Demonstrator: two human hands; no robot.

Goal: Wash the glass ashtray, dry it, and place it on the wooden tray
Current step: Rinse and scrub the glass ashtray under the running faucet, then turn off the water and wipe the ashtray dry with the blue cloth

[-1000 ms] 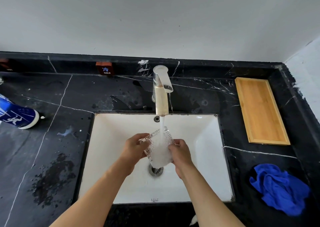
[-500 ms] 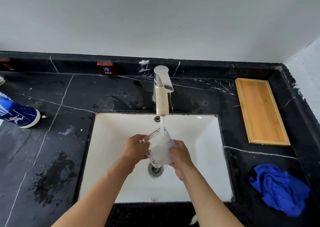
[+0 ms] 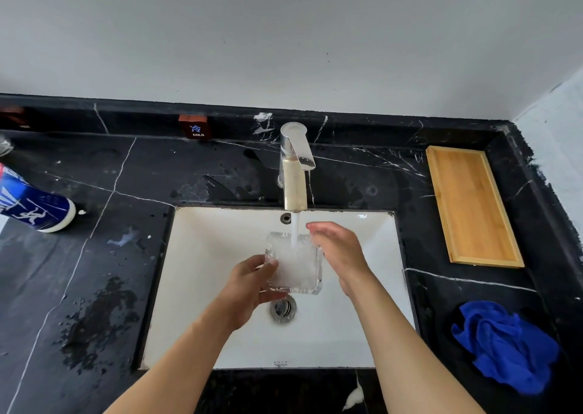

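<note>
- Right now I am holding the glass ashtray (image 3: 295, 264) over the sink (image 3: 202, 287), under the water (image 3: 295, 230) that is running from the tap (image 3: 295, 174).
- My left hand (image 3: 252, 287) is gripping the ashtray by its near left corner, with the thumb lying on top of the rim and the other fingers curling underneath it.
- My right hand (image 3: 339, 249) is spreading open, its fingers straight and loosely together, just beside the ashtray's right edge; I cannot tell whether the palm is touching the glass.
- The stream is landing inside the ashtray, just left of my right fingertips, and is foaming white there.
- The drain (image 3: 283, 309) is showing below the ashtray, just beyond my left knuckles.
- The wooden tray (image 3: 471, 205) is lying on the black counter (image 3: 94, 287), well to the right of my right hand, with nothing on it.
- A crumpled blue cloth (image 3: 504, 347) is sitting on the counter near my right forearm, on the near side of the tray.
- A blue and white bottle (image 3: 31, 205) is lying on its side far to the left of my left hand.
- A wet patch is darkening the counter to the left of my left forearm.
</note>
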